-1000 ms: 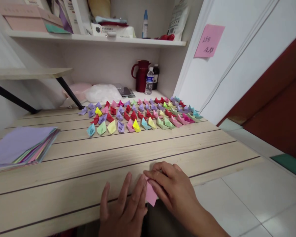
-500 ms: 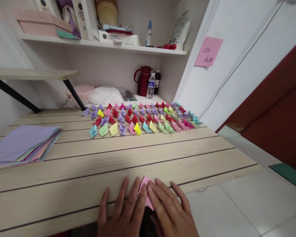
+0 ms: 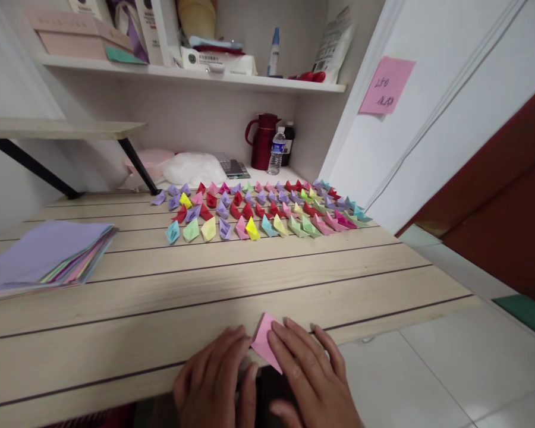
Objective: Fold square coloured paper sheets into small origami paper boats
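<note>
Much table (image 3: 232, 276) lies bare past pink paper (image 3: 263, 342); right hand (image 3: 312, 373), fingers flat, covers its edge; left hand (image 3: 214, 377) half-curled, empty.

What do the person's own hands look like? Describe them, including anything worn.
The left hand and right hand are bare, with no gloves and no rings visible. Neither shows any clear marking. The picture's lower edge cuts them off, and no sleeves show.
</note>
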The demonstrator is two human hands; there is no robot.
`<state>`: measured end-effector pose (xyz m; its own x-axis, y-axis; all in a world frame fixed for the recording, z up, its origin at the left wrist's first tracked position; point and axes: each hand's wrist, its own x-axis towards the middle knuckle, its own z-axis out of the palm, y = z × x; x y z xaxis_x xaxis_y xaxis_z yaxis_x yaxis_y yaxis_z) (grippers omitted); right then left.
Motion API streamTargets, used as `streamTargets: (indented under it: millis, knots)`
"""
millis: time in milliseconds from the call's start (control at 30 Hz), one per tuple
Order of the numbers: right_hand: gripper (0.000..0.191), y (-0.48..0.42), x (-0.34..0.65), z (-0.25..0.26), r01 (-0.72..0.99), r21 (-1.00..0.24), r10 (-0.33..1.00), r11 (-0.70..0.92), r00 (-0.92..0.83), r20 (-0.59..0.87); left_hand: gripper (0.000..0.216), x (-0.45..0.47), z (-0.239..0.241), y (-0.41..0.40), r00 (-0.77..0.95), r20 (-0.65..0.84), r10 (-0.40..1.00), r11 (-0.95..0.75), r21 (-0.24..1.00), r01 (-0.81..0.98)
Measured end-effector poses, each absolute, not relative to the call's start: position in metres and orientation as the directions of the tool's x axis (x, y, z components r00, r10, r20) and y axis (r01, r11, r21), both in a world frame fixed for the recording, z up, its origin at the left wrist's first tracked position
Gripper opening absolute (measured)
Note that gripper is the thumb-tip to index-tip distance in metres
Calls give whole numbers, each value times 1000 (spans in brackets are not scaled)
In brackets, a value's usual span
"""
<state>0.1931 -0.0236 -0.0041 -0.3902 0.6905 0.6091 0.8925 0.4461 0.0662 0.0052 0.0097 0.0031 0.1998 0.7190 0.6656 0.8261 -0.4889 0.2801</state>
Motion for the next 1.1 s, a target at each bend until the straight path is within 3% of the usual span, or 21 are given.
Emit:
streamTargets:
  millis: [133, 233, 333, 400, 533, 600, 800, 933, 1100]
  knots:
    - [49, -21, 198, 12, 872, -45, 673, 487, -342, 656, 17, 11, 19, 18, 174, 623, 762, -495, 390, 776]
    - [33, -19, 201, 22, 834, -219, 728, 506, -278, 626, 16, 15, 24, 21, 157, 636, 756, -490, 390, 780]
    - [22, -16, 202, 27, 806, -407, 793, 430, -122, 596, 17, 16, 24, 22, 158, 643, 750, -502, 397, 768]
    - [27, -13, 202, 28, 804, -465, 823, 370, -52, 566, 17, 14, 23, 23, 158, 633, 758, -502, 412, 760]
    - [44, -9, 201, 30, 824, -450, 880, 344, -115, 461, 10, 8, 22, 28, 265, 625, 734, -557, 332, 761]
    - [36, -8, 200, 33, 820, -458, 893, 343, -134, 430, 8, 7, 23, 30, 296, 616, 730, -568, 305, 764]
    - [5, 3, 189, 43, 821, -492, 895, 289, -49, 444, 11, 14, 30, 32, 235, 529, 815, -474, 377, 796]
    - [22, 14, 182, 43, 858, -456, 879, 236, 12, 477, 15, 15, 32, 34, 260, 516, 816, -475, 342, 811]
    - [29, 18, 181, 38, 896, -387, 853, 216, 19, 521, 17, 17, 33, 35, 249, 526, 814, -457, 313, 833]
